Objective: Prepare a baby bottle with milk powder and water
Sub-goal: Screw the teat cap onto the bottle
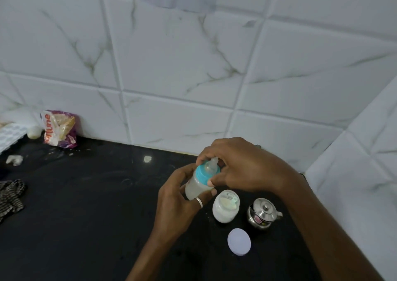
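bottle [196, 185]: held above the table [86, 216], long axis tilted, teat end up and rightward, milky inside
left hand [178, 203]: fingers curled round bottle's body
right hand [240, 164]: fingertips grip blue collar [203, 171] at teat

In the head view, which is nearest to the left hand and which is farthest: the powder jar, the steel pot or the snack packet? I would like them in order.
1. Powder jar, just right of the left hand, which holds the bottle.
2. Steel pot, further right, beyond the jar.
3. Snack packet, far left, at the wall.
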`<action>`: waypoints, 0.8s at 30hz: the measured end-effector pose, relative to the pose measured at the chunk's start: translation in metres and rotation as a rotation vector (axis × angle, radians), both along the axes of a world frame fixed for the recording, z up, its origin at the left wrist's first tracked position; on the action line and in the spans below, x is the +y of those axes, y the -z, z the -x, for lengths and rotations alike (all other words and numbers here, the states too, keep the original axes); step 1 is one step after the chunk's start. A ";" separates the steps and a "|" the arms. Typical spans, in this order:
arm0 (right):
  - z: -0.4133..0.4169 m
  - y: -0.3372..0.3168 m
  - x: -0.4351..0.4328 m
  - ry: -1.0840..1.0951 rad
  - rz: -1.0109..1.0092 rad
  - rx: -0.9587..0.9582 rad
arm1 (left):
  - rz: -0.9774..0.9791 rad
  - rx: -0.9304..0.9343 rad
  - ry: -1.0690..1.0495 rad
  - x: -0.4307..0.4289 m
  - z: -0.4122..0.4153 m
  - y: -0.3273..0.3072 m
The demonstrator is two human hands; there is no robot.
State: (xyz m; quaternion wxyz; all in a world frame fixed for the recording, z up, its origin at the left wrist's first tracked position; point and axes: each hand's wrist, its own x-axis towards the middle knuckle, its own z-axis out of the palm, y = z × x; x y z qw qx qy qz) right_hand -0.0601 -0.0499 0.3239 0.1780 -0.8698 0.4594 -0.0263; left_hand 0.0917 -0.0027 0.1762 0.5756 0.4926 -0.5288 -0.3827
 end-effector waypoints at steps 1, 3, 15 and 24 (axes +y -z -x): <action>0.004 -0.003 0.001 0.014 0.017 0.004 | 0.001 0.008 0.001 0.000 0.005 -0.003; 0.011 -0.006 0.001 0.053 0.051 0.001 | 0.008 0.012 -0.004 -0.002 0.014 -0.008; 0.046 0.007 0.010 0.164 0.077 -0.068 | 0.023 -0.014 -0.026 0.002 0.038 -0.016; 0.070 0.033 0.001 -0.049 -0.289 -0.563 | -0.056 0.089 0.148 0.005 0.031 -0.025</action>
